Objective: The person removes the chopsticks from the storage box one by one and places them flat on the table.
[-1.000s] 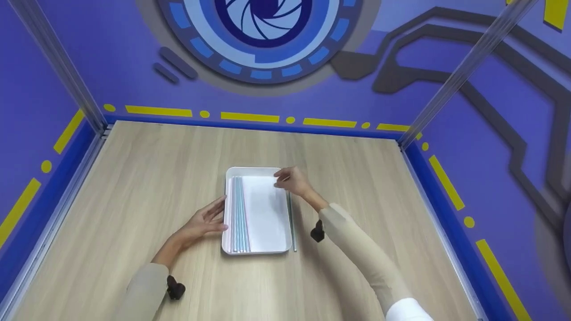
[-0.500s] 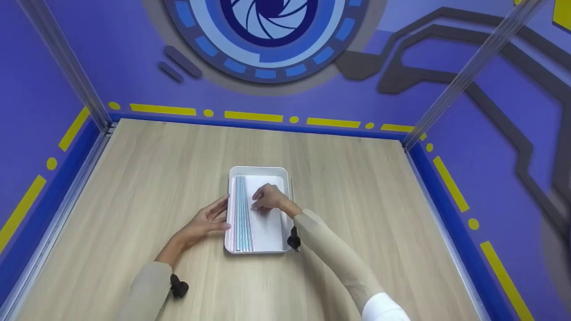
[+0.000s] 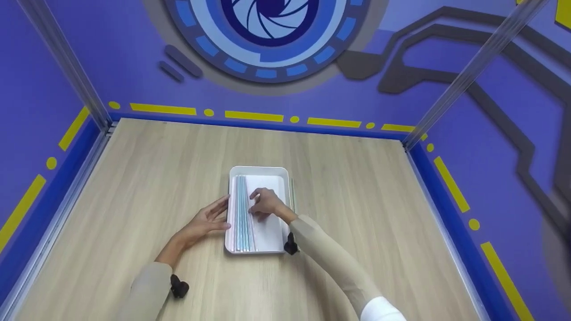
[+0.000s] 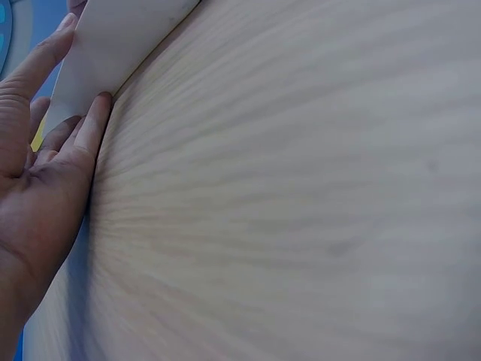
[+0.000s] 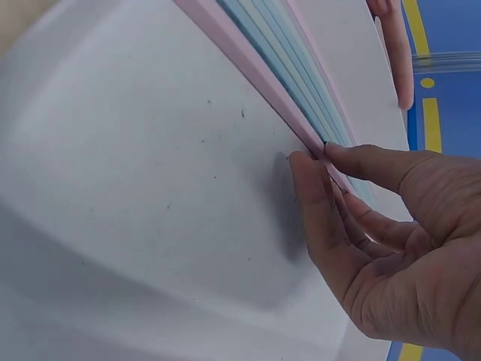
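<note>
With left hand [image 3: 203, 224] unclenched, touching left edge of tray [image 3: 271, 235]; with right hand [image 3: 266, 202] across right edge, pinching pink stick [image 5: 255, 75].

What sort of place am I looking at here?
Probably a small purpose-built work booth: printed blue-purple panels enclose a wood-grain tabletop on three sides, and metal posts stand at its far corners.
</note>
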`<state>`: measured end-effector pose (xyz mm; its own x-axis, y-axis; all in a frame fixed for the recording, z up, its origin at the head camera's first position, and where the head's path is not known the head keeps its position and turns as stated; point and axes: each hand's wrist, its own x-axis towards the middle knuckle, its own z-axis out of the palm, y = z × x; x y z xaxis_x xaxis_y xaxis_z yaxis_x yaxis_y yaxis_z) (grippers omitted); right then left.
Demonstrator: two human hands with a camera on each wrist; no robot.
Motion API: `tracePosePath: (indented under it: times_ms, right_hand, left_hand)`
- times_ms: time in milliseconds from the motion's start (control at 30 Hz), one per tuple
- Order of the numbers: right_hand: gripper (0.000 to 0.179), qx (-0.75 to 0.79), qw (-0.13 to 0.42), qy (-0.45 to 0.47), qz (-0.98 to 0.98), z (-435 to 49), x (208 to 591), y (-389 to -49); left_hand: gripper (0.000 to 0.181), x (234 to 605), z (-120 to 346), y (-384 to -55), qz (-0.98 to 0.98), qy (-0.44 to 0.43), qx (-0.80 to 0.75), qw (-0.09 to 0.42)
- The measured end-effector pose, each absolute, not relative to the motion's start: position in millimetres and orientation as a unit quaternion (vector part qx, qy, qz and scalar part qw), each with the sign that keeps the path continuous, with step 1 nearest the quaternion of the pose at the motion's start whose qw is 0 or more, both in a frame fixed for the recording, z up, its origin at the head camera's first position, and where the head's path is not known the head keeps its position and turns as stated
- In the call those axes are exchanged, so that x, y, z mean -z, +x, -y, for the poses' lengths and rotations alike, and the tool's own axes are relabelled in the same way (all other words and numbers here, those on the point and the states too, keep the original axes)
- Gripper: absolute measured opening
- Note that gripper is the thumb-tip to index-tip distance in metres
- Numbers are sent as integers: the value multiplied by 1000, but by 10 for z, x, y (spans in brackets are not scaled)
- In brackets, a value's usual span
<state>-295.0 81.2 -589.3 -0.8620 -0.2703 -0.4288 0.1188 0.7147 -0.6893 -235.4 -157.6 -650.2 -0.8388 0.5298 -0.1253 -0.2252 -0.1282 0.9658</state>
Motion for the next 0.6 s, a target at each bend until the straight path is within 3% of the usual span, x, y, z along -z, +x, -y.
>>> tracePosePath:
  times_ms: [600]
  right_hand:
    - [39, 325, 228, -40, -917, -818, 5940, -2941]
  left_hand:
    - [94, 6533, 1581, -2357, -595, 127, -750, 258]
